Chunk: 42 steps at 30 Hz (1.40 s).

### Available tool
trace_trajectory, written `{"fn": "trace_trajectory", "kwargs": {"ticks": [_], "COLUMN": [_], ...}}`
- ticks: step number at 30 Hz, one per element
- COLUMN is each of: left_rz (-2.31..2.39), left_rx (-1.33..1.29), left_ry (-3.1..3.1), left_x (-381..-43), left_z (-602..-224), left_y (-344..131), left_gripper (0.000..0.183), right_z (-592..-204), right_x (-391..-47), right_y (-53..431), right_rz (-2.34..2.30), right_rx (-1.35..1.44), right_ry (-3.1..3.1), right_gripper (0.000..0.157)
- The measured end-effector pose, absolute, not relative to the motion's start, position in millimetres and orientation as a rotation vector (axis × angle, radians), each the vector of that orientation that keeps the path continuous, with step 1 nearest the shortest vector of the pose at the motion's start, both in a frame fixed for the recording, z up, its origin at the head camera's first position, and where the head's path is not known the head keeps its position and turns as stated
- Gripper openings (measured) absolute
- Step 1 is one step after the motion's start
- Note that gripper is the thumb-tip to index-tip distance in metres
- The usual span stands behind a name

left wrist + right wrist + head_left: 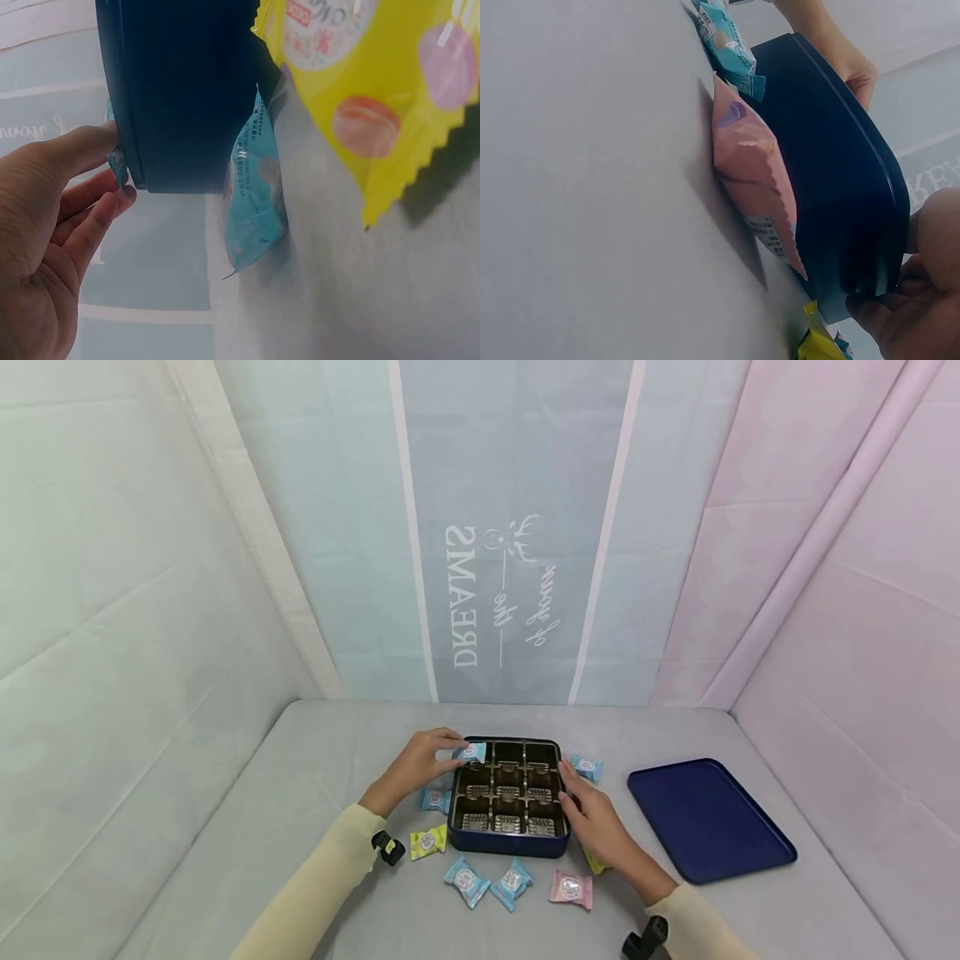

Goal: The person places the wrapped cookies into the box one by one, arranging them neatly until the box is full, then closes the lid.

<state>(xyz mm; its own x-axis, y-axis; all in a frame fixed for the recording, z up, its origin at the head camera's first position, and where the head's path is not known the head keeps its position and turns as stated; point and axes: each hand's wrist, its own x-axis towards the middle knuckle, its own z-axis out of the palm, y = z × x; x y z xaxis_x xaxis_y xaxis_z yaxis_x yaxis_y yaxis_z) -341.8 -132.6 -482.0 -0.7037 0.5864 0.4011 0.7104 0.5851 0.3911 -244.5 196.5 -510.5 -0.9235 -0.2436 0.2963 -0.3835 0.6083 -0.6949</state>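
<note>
My left hand [424, 764] pinches a blue-wrapped candy [471, 752] between thumb and fingers, over the far left compartment of a dark blue box [510, 843]. Inside the box is a dark divided tray [508, 777] with several compartments. From the left wrist, the pinched candy [117, 166] shows only in part beside the box wall. My right hand [596, 822] grips the right side of the box, thumb at the rim and fingers against the outer wall. Part of that grip is hidden behind the box corner in the right wrist view.
Near the box lie a yellow packet [428, 842], several blue packets [467, 882] and a pink packet [572, 889]. Another yellow packet [595, 862] is partly hidden beneath my right hand. A dark blue lid [711, 820] lies on the table at the right.
</note>
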Motion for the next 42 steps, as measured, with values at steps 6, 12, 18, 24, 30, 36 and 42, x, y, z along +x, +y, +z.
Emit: {"fn": "trace_trajectory", "kwargs": {"ticks": [6, 12, 18, 24, 30, 36, 42], "left_rz": [-0.808, -0.821, -0.856, -0.864, -0.869, -0.862, -0.864], "left_rx": [-1.065, -1.075, -1.082, -1.076, -1.06, -1.066, -1.085], "left_ry": [-2.592, -2.578, -2.567, -2.567, -2.548, -2.522, -2.501], "left_x": [-342.3, -342.1, -343.1, -342.5, -341.5, -341.4, -342.5], "left_z": [-483.4, -484.0, -485.9, -488.0, -488.6, -490.2, -490.2], "left_y": [-131.9, -131.0, -129.3, -126.9, -125.7, -125.9, -124.1], "left_gripper": [0.036, 0.035, 0.035, 0.036, 0.036, 0.034, 0.034], "right_z": [-510.1, -510.4, -511.9, -511.9, -510.6, -512.0, -511.1], "right_x": [-245.1, -245.9, -245.3, -244.2, -243.3, -243.6, -244.1], "right_y": [196.5, 197.5, 196.3, 195.6, 195.7, 196.1, 195.9], "right_rz": [1.233, 1.225, 1.216, 1.242, 1.261, 1.251, 1.257], "right_rx": [0.529, 0.53, 0.532, 0.528, 0.522, 0.522, 0.521], "right_ry": [-2.659, -2.659, -2.638, -2.647, -2.653, -2.659, -2.646], "right_gripper": [0.053, 0.054, 0.054, 0.054, 0.054, 0.055, 0.055]}}
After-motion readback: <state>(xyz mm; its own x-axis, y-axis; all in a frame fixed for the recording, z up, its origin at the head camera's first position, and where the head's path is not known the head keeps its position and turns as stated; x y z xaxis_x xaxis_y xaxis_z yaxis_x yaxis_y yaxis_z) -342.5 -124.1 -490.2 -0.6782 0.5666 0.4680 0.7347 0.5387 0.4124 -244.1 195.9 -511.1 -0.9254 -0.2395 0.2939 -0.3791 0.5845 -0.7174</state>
